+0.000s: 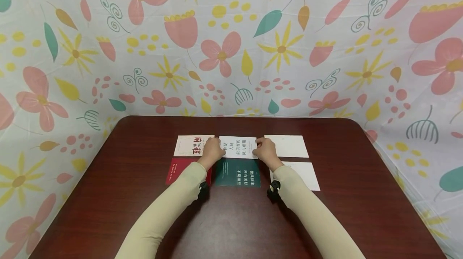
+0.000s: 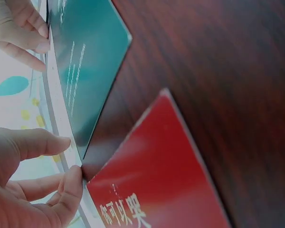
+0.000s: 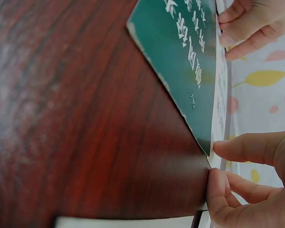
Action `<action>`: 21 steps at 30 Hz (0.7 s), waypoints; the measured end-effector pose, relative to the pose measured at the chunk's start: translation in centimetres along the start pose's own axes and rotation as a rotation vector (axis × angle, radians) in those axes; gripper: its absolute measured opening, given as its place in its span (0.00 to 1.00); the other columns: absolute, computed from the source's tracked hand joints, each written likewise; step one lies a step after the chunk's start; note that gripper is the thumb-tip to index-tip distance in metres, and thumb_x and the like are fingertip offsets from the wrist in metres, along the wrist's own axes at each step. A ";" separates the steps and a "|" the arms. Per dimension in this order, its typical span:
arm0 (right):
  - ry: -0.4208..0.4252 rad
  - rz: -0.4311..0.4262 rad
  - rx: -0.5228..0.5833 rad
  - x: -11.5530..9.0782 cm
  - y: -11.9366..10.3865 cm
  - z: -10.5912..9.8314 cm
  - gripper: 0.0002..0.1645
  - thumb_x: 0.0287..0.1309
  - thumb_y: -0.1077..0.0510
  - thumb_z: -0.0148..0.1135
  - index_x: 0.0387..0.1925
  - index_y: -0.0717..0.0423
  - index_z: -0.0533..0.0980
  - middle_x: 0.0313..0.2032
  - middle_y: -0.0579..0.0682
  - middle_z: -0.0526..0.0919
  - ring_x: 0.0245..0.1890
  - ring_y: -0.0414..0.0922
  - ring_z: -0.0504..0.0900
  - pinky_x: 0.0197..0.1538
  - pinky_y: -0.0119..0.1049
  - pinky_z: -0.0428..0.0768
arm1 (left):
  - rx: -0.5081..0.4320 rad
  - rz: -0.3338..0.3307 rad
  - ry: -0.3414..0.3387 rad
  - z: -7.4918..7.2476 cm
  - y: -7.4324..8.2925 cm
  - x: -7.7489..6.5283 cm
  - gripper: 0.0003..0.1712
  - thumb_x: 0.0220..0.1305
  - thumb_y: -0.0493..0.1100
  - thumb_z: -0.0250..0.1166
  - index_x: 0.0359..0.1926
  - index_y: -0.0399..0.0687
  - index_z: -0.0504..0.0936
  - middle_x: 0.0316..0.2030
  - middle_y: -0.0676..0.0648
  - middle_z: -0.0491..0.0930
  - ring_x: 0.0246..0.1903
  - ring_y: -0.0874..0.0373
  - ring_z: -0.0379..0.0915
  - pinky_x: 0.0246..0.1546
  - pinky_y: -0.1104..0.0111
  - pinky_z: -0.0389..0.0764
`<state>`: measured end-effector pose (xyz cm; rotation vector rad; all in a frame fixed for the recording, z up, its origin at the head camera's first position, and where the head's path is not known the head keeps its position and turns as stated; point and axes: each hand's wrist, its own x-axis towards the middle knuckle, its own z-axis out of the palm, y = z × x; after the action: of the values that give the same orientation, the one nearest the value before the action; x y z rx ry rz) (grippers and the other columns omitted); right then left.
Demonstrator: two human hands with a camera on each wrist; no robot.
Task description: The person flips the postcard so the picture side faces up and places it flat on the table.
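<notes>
A white card (image 1: 240, 147) printed with dark characters lies on the table between both hands. My left hand (image 1: 212, 151) is at its left side, with thumb and curled fingers at the edge. Opposite it, my right hand (image 1: 266, 152) holds the right edge in the same way. In the left wrist view the left thumb (image 2: 54, 144) reaches onto the white strip of card. The right thumb (image 3: 242, 148) sits beside the corner of the green card (image 3: 180, 61) in the right wrist view. That green card lies just nearer than the white one.
Left of centre, a cream card (image 1: 189, 145) with red characters lies behind a red card (image 1: 181, 168). Two plain white cards, a far one (image 1: 289, 146) and a near one (image 1: 304, 174), lie on the right. All rest on the dark wooden table (image 1: 235, 218), before a flowered cloth (image 1: 231, 21).
</notes>
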<state>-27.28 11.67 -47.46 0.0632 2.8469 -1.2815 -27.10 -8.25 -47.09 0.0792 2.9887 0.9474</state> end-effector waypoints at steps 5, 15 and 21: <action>-0.010 -0.008 -0.009 0.0 0.0 -0.1 0.29 0.45 0.70 0.60 0.54 0.72 0.74 0.29 0.57 0.78 0.23 0.44 0.71 0.26 0.32 0.68 | -0.008 0.005 0.012 0.1 0.2 -0.2 0.22 0.51 0.32 0.69 0.47 0.24 0.78 0.42 0.32 0.76 0.39 0.46 0.72 0.43 0.56 0.78; -0.033 -0.048 0.076 -0.9 0.6 -1.6 0.28 0.55 0.66 0.64 0.58 0.70 0.72 0.38 0.61 0.79 0.34 0.51 0.78 0.34 0.37 0.77 | -0.148 0.000 0.038 -0.2 1.2 -1.2 0.27 0.55 0.34 0.66 0.57 0.28 0.74 0.42 0.35 0.74 0.36 0.49 0.72 0.37 0.60 0.78; 0.008 -0.102 0.108 -2.2 1.3 -4.3 0.26 0.59 0.65 0.62 0.58 0.69 0.71 0.41 0.64 0.78 0.41 0.56 0.79 0.35 0.39 0.78 | -0.274 0.063 0.032 -0.1 3.1 -2.5 0.25 0.58 0.35 0.66 0.57 0.30 0.75 0.35 0.38 0.74 0.28 0.54 0.67 0.27 0.66 0.71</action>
<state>-24.99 15.74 -45.51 -0.0760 2.8187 -1.4568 -24.48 -5.88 -45.20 0.1576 2.8660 1.3663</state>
